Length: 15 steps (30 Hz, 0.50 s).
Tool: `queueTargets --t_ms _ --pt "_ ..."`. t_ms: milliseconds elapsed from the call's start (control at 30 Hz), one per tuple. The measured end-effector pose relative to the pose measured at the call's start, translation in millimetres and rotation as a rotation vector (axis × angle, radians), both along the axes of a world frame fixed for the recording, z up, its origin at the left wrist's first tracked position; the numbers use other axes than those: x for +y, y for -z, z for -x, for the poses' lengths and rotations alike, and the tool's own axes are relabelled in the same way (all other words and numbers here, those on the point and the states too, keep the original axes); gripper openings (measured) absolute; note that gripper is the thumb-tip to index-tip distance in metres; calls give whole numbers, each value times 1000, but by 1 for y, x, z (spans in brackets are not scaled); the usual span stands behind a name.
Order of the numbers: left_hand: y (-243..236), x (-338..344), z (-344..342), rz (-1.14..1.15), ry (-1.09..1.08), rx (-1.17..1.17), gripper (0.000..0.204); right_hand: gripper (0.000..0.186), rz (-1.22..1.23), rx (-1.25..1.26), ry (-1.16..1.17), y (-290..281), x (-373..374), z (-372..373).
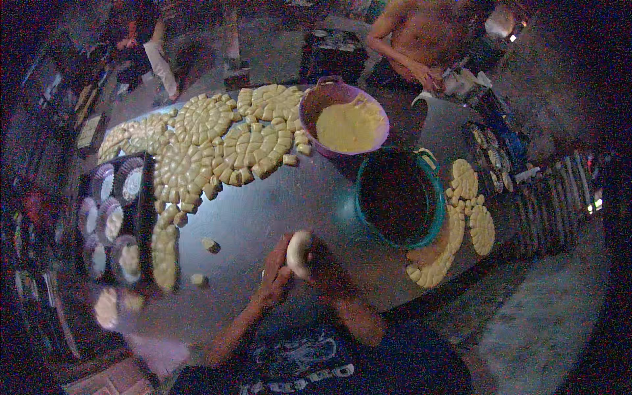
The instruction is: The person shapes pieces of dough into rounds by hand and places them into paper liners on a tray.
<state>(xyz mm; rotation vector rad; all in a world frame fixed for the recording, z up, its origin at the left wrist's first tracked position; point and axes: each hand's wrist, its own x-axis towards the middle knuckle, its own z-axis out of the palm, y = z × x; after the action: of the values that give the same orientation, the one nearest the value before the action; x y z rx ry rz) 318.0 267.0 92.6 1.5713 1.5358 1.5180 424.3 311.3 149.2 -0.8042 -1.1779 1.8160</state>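
Near the front of the metal table, my left hand (278, 266) holds a pale, oblong piece of dough (299, 252) with curled fingers. My right hand (316, 260), dark and blurred, grips the same piece from the right. Small loose dough pieces (210, 244) lie left of my hands. Sheets of cut dough pieces (184, 164) cover the back left. More dough pieces (482, 230) lie at the right. A teal tub with dark contents (436, 204) stands right of my hands, and a purple tub of yellow dough or batter (382, 124) stands behind it.
A dark tray with fluted paper cups (148, 217) sits at the left, and a tray (487, 158) at the right. A slatted wooden rack (546, 204) is beyond the right edge. A shirtless person (421, 36) stands across the table, another person (141, 39) at the back left.
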Motion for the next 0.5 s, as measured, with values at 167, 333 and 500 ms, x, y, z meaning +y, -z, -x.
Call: queueTargets --t_ms 167,333,500 --pt "-14 -24 55 571 253 -364 25 44 -120 -15 269 -23 162 -17" --pt "30 -49 94 524 42 -562 16 33 40 -340 448 31 336 -31" --pt "-2 -61 126 417 -221 -579 14 35 74 -820 465 37 382 -5"
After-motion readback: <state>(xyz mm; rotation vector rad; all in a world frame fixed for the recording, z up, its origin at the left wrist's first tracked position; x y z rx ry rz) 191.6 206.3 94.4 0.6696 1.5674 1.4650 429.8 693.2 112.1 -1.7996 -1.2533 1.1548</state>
